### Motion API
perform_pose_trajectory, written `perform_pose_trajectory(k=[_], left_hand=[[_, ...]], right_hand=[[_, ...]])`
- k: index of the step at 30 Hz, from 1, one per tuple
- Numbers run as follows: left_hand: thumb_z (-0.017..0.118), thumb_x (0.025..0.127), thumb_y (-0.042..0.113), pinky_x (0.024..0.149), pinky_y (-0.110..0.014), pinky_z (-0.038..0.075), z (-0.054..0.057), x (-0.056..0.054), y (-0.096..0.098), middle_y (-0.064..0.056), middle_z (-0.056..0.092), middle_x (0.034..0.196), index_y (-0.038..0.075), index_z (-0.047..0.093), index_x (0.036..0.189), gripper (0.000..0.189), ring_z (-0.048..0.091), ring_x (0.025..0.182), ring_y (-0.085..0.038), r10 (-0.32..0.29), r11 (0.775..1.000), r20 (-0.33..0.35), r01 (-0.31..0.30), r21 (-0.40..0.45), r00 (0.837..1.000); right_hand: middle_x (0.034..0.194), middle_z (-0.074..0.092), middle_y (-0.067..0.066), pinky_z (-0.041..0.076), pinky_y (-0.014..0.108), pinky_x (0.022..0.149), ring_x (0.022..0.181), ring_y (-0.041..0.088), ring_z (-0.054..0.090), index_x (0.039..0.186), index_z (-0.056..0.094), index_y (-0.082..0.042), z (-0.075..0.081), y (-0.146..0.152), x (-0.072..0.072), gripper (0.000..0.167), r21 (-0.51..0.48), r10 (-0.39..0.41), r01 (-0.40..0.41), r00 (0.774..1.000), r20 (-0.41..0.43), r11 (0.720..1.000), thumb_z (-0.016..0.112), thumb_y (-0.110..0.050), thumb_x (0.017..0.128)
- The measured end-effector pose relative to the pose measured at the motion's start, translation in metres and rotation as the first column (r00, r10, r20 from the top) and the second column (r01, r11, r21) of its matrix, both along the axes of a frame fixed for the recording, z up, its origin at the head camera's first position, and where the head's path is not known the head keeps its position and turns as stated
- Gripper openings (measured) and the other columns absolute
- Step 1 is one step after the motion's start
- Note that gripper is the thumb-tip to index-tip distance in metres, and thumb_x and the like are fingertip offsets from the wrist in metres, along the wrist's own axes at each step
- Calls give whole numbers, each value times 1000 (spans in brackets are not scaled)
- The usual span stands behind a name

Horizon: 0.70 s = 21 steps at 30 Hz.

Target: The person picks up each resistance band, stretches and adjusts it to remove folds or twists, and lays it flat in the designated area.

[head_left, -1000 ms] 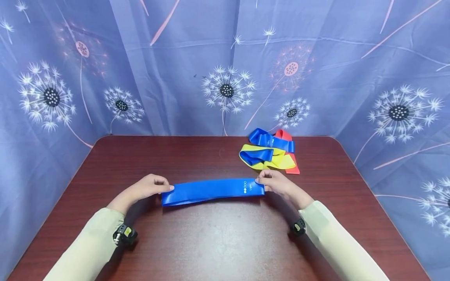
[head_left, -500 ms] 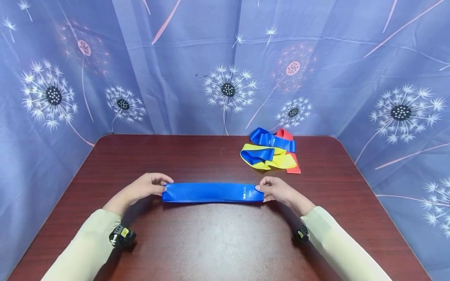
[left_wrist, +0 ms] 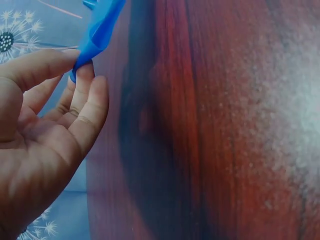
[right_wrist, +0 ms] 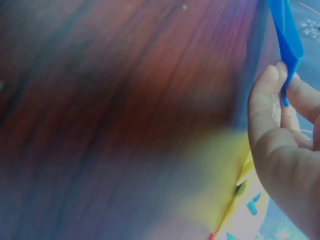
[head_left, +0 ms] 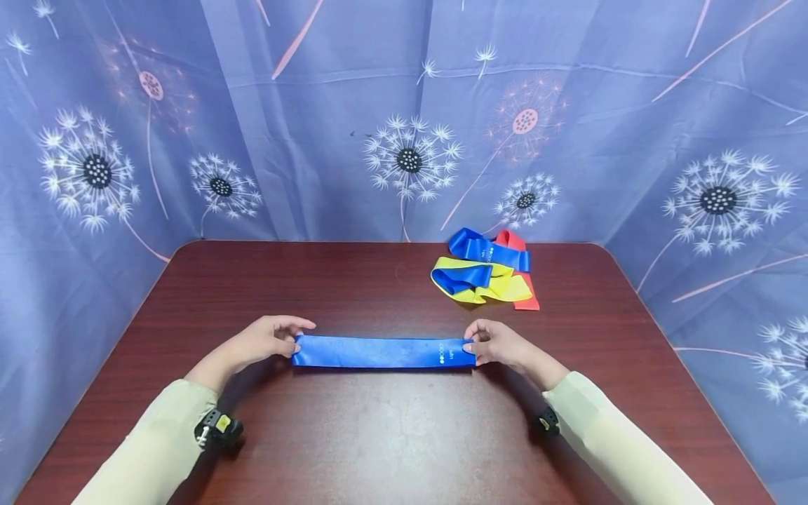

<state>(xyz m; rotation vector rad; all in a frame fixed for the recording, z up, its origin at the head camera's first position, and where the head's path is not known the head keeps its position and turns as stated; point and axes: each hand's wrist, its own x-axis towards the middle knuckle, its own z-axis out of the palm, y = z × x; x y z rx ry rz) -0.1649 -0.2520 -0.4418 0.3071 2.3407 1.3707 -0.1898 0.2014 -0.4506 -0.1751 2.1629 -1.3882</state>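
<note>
A blue resistance band point(head_left: 379, 352), printed "Light" near its right end, stretches flat and level between both hands close over the table. My left hand point(head_left: 261, 342) pinches its left end between thumb and fingers, the index finger reaching out above the band. At the right end, my right hand point(head_left: 501, 345) pinches the band beside the printed dots. In the left wrist view the blue band point(left_wrist: 100, 32) narrows to a fold at the thumb tip. The right wrist view has the band's end point(right_wrist: 289, 45) squeezed between thumb and fingers.
Behind the right hand lies a loose pile of bands: a yellow band point(head_left: 505, 286), a blue band point(head_left: 511, 258) and a red band point(head_left: 525, 298). The brown wooden table point(head_left: 391, 435) meets a blue dandelion curtain point(head_left: 315, 140) at its back and sides.
The band has been lowered slightly toward me and turned so its broad face shows level and straight. Both hands keep their pinch on its ends. The pile has not moved.
</note>
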Motion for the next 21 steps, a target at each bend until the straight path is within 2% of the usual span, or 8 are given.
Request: perform_pose_trajectory(k=[4,8,15,18,21], left_hand=[[66,85,-3,62,-27,53,-1,0,1,-20,62,108,-11,54,138,54,58,72,-6,-11,1000,-11,12,21,1000],[67,85,-2,59,-28,51,-1,1,3,-24,63,112,-10,53,139,56,59,69,-10,-5,1000,-13,5,0,1000],[67,88,2,60,-30,51,1,7,7,-30,65,124,-6,53,143,57,58,78,-17,27,997,11,-26,-76,1000],[68,88,4,61,-30,50,2,8,9,-28,67,121,-6,54,142,56,58,80,-17,40,995,21,-37,-94,999],[69,89,5,62,-29,50,2,9,10,-22,69,112,-6,56,139,53,58,79,-17,52,994,24,-49,-100,998]], right_hand=[[82,52,2,60,27,71,73,16,58,109,54,6,1,-1,3,20,38,9,-7,999,-35,999,66,-5,97],[82,53,3,61,30,74,74,17,59,110,55,6,0,-2,5,21,68,15,-11,998,-57,998,67,-6,96],[81,56,3,60,29,70,71,16,59,107,57,7,0,-6,7,21,96,11,-2,995,-95,995,69,-6,95],[79,57,3,59,29,68,69,15,59,107,58,8,1,-8,9,21,107,12,0,994,-112,994,69,-6,95],[80,58,3,60,30,67,68,16,58,106,58,8,1,-9,11,21,111,2,11,993,-119,994,69,-6,95]])
